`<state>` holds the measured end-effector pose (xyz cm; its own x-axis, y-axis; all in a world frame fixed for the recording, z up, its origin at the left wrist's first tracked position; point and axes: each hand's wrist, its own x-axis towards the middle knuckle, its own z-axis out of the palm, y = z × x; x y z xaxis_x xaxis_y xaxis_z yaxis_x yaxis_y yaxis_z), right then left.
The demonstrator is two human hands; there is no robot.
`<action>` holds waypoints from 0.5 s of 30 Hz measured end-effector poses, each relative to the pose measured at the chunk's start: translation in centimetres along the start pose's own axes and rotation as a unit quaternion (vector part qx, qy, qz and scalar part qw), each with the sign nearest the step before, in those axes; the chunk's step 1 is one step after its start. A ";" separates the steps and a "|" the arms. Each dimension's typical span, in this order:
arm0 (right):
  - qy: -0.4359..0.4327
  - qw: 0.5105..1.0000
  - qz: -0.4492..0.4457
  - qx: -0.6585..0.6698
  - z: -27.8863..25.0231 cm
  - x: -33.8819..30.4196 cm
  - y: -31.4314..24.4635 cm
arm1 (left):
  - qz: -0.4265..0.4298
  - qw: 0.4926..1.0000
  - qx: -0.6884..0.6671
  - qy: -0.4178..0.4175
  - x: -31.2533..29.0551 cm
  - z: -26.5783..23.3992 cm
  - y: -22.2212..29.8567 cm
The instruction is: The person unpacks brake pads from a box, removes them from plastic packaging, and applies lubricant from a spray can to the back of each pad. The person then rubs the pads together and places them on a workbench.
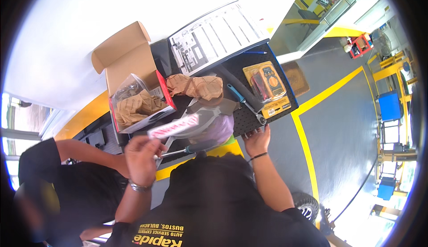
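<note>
My left hand (143, 158), with a metal bracelet at its wrist, pinches a white strip (174, 127) with red print, slightly blurred. Just beyond its fingers lies a ratchet wrench (189, 149) with a dark blue-grey handle. My right hand (257, 141) rests at the near edge of the black perforated tabletop (236, 118), fingers stretched and holding nothing. Close to those fingertips is the head of a second ratchet wrench (247, 104) with a blue-and-black handle. Between my hands sit a clear plastic bag (200, 117) and a purple cloth-like bundle (217, 129).
An open cardboard box (158, 113) holds crumpled brown paper (136, 106); more brown paper (196, 86) lies beside it. Farther back are printed sheets (218, 35), a blue pen (255, 52) and a packaged multimeter (268, 86). At left, a co-worker's arm (89, 154) reaches in.
</note>
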<state>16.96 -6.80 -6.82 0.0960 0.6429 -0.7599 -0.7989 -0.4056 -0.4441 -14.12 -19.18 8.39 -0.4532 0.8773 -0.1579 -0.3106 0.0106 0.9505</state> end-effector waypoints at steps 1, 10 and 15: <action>-0.041 0.999 0.017 0.028 0.3 0.3 0.1 | -0.054 0.999 0.000 -0.006 -1.5 0.8 -1.6; -0.136 0.955 -0.033 -0.261 -8.5 1.7 -0.2 | -0.332 0.940 -0.068 -0.052 -5.7 10.4 -11.9; -0.148 0.975 0.058 -0.154 -11.2 -1.7 -2.7 | -0.364 0.926 0.066 -0.074 -8.1 13.4 -13.5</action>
<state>25.61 -14.07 -9.64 -0.1961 0.7226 -0.6629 -0.5733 -0.6330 -0.5203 4.98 -19.95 0.41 -0.0414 0.6713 -0.7401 -0.3787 0.6749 0.6333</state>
